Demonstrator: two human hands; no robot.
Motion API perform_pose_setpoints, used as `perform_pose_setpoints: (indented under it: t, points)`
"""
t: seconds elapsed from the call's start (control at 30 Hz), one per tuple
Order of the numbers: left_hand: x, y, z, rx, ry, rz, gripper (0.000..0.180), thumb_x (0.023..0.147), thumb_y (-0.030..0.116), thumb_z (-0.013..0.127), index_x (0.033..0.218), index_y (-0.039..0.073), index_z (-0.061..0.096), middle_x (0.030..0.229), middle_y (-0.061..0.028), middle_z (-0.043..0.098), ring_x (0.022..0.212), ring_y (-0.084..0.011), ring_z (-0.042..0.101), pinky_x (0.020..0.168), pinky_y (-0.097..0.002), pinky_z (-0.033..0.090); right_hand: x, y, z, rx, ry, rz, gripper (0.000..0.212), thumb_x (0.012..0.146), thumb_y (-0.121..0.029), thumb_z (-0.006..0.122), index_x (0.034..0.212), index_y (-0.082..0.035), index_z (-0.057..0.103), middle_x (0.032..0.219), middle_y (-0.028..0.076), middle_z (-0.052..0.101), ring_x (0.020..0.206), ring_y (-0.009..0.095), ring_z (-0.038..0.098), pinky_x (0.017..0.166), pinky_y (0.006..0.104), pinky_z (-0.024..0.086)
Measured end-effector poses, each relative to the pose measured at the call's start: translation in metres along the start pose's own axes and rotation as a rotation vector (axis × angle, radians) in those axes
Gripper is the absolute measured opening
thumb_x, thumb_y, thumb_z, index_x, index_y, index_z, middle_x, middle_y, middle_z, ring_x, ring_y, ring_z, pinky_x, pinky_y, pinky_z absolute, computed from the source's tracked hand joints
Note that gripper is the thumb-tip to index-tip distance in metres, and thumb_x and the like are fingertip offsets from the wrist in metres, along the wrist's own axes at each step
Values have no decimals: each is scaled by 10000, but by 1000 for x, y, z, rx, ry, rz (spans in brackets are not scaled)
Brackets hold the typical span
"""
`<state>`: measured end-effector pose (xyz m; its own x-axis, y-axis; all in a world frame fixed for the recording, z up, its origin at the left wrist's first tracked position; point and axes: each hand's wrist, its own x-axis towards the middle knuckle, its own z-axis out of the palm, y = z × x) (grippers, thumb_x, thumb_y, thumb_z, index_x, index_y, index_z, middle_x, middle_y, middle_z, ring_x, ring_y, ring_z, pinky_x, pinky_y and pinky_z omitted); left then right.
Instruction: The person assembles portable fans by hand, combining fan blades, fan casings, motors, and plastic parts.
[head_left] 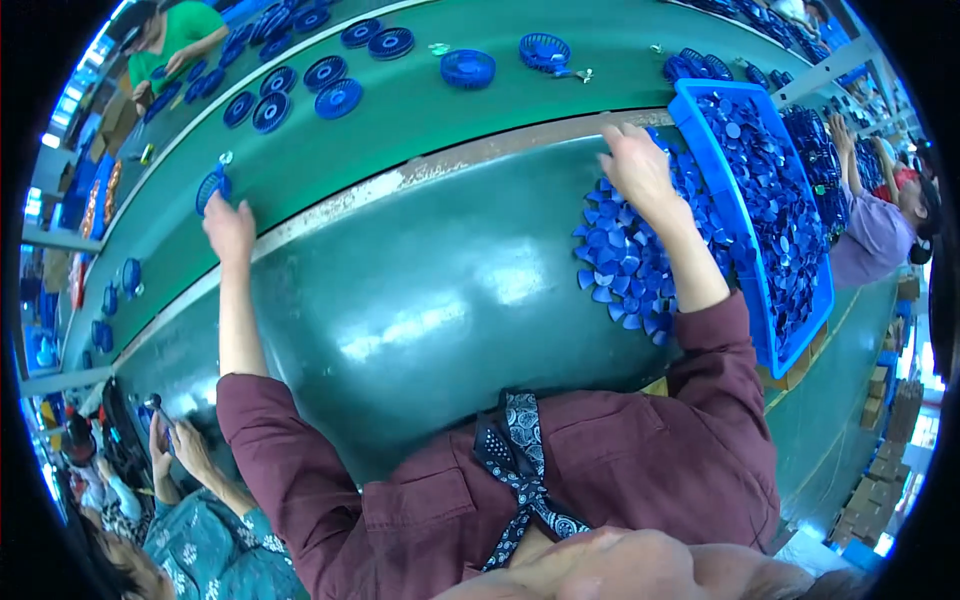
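My left hand (pixel 230 230) reaches over the green belt at the left, its fingertips on a small blue fan (pixel 210 188) with a round cage. A little pale piece sticks up from that fan's far end. My right hand (pixel 640 168) hovers at the far edge of the worktable, beside a heap of blue fan blades (pixel 625 255). Its thumb and fingers are apart, and I see nothing between them.
A blue crate (pixel 765 340) full of blades stands at the right of the worktable (pixel 420 290). Round blue fan cages (pixel 338 98) and fan bodies (pixel 467 69) lie along the belt (pixel 400 130). Co-workers sit at the lower left, upper left and right.
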<state>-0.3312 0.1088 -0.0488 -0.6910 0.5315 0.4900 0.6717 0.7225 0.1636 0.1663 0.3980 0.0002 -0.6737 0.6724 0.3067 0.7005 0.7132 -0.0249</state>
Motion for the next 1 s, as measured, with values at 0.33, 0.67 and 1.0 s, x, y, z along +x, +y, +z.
perform_pose_setpoints:
  t: [0.33, 0.67, 1.0]
  points:
    - [14, -8, 3, 420, -83, 160, 160, 838, 140, 551, 963, 73, 625, 936, -123, 648, 924, -346, 613, 734, -497, 498, -15, 19, 2, -54, -125, 83, 328, 743, -135, 697, 1055, -54, 636, 958, 173, 615, 940, 357, 601, 798, 438, 512]
    - [-135, 158, -115, -635, -659, 123, 266, 857, 202, 592, 1021, 9, 673, 982, -201, 669, 924, -363, 643, 822, -424, 509, -68, -95, -1, 467, -254, -373, 324, 760, -112, 702, 1061, -71, 590, 925, 134, 541, 887, 321, 596, 719, 426, 513]
    - [-159, 163, -103, -385, -633, 377, 279, 818, 165, 659, 1065, 42, 622, 1012, -137, 611, 1016, -332, 572, 880, -411, 463, -78, -106, -16, 919, -340, -55, 331, 812, -120, 728, 1105, 6, 638, 807, 26, 523, 618, 65, 463, 579, 226, 414]
